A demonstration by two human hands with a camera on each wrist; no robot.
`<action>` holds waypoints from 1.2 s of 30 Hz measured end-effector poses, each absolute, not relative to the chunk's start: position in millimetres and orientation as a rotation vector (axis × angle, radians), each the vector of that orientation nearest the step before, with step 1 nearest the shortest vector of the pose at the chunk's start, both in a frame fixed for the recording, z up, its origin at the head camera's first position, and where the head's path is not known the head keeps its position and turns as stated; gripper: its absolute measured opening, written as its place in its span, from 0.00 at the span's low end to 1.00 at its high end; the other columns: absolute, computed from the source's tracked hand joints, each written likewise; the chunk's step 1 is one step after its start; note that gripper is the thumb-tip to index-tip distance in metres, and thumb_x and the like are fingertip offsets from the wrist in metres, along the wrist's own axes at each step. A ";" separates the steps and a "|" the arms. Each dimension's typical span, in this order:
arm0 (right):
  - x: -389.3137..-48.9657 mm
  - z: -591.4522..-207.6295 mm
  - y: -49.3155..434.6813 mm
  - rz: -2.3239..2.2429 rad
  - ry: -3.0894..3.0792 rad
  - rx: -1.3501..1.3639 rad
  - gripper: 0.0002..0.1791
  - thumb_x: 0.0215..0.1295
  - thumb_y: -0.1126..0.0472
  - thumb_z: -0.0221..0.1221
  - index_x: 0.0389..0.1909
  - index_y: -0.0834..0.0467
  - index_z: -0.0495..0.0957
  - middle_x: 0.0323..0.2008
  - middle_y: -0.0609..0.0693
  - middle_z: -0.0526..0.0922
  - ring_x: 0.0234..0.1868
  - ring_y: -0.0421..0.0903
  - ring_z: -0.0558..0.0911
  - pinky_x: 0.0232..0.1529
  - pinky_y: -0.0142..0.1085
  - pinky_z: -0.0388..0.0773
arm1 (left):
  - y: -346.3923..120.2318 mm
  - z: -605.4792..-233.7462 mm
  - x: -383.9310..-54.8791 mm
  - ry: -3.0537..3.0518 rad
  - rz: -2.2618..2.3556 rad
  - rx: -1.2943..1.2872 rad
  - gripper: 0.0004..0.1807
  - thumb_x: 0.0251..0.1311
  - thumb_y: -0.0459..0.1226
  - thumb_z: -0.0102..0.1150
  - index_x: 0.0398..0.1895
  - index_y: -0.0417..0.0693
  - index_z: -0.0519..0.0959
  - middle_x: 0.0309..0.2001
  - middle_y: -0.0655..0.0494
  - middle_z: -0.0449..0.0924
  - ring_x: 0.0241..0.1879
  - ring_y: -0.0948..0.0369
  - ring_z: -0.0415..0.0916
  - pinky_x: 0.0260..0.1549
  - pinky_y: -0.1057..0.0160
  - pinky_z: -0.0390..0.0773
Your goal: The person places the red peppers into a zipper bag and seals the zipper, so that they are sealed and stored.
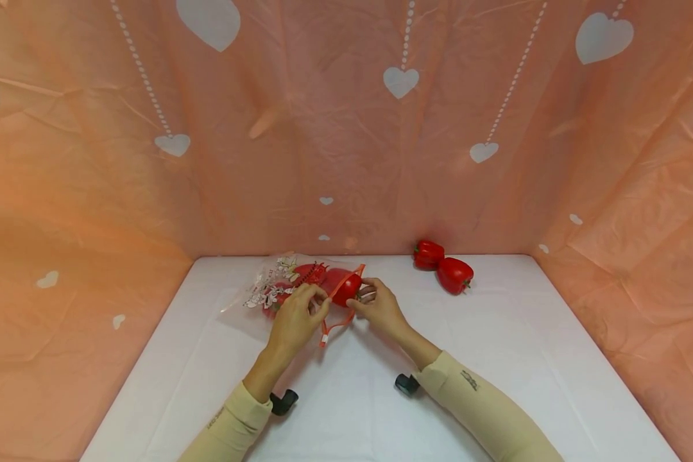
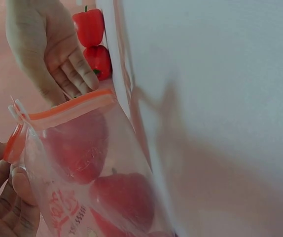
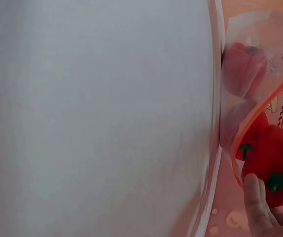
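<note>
Glossy red pepper (image 3: 265, 160), green-stemmed

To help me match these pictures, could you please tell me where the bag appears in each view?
Head: the bag lies just left of centre, below mid-height.
Left wrist: lower left to bottom middle, its orange edge uppermost.
Right wrist: against the right side, from near the top to below mid-height.
Shared landmark: the right hand, at the bag's mouth in all three views.
</note>
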State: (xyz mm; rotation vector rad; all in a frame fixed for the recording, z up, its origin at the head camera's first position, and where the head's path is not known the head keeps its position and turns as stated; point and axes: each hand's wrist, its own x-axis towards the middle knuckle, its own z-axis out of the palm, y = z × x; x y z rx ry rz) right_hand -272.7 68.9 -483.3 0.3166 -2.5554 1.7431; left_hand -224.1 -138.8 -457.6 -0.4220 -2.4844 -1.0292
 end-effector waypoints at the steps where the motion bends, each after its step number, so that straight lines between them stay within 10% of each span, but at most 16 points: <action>1: -273.2 -483.3 68.2 1.723 -2.555 0.323 0.35 0.64 0.65 0.75 0.68 0.71 0.72 0.49 0.63 0.85 0.45 0.56 0.87 0.43 0.43 0.89 | -138.8 -457.5 -224.1 -2.483 -1.030 -0.421 0.04 0.68 0.36 0.73 0.39 0.48 0.85 0.35 0.55 0.80 0.32 0.61 0.76 0.31 0.64 0.78; 36: -289.8 -482.2 51.6 1.903 -2.417 0.328 0.25 0.69 0.69 0.70 0.62 0.72 0.76 0.49 0.68 0.87 0.50 0.64 0.88 0.48 0.43 0.88 | -142.5 -454.0 -223.0 -2.466 -1.014 -0.451 0.04 0.67 0.35 0.73 0.39 0.48 0.85 0.36 0.55 0.80 0.32 0.60 0.76 0.31 0.62 0.78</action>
